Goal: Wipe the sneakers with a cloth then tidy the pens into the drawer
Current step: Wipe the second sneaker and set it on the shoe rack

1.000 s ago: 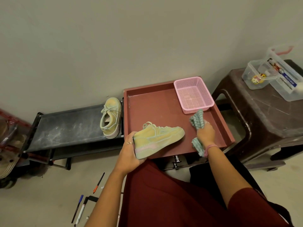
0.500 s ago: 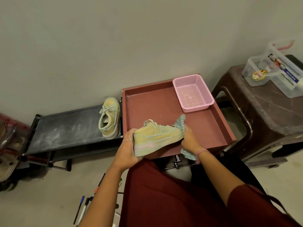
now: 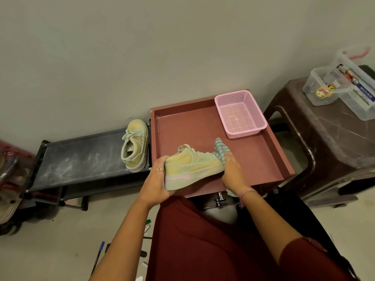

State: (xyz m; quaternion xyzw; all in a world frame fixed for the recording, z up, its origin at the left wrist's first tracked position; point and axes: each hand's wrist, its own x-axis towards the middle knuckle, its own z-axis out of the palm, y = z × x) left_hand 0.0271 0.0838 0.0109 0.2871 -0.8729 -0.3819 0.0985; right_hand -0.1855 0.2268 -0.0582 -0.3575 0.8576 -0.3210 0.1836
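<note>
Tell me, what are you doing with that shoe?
A person is cleaning it. The left hand holds a yellow-green sneaker over the red drawer, and the right hand grips a striped cloth against its toe. The other sneaker waits on the black rack. Pens lie on the floor.

right hand (image 3: pixel 233 171) brought its cloth (image 3: pixel 220 152) from out over the tray onto the held sneaker's (image 3: pixel 192 167) toe (a second ago apart); now pressed there

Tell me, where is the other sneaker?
In the head view, the other sneaker sits on the dark shelf at left, right beside the red tray.
</note>
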